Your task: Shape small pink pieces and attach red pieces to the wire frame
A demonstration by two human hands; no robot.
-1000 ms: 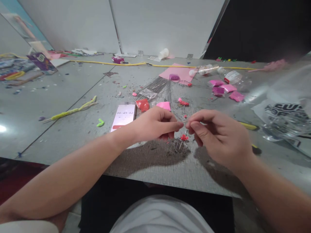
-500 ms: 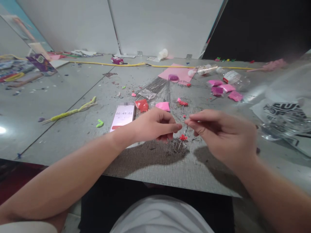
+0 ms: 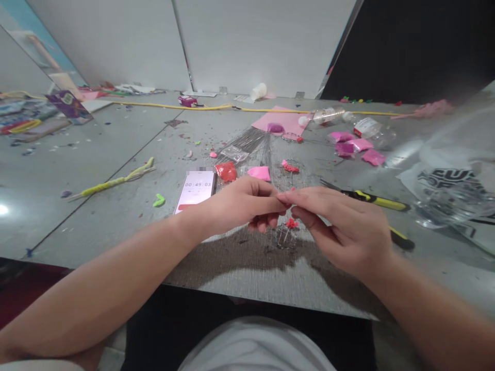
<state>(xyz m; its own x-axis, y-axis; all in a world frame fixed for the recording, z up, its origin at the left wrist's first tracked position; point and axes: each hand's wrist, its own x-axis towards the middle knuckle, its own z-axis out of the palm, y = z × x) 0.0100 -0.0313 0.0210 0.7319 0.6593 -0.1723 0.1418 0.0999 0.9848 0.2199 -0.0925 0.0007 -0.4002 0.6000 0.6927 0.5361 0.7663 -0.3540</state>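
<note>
The left hand's (image 3: 253, 203) thumb and forefinger sat close together, and the right hand's (image 3: 346, 219) fingertips met them; whether either grasped anything, I could not tell. The red piece (image 3: 292, 223) lay just nearside of the fingertips, by some wire (image 3: 285, 239). Pliers (image 3: 381, 200) lay right of the right fingers, a phone (image 3: 196, 189) left of the left.

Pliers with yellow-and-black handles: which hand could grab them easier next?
Probably the right hand: the pliers lie just beside it. The left hand is farther away, near the phone.
</note>
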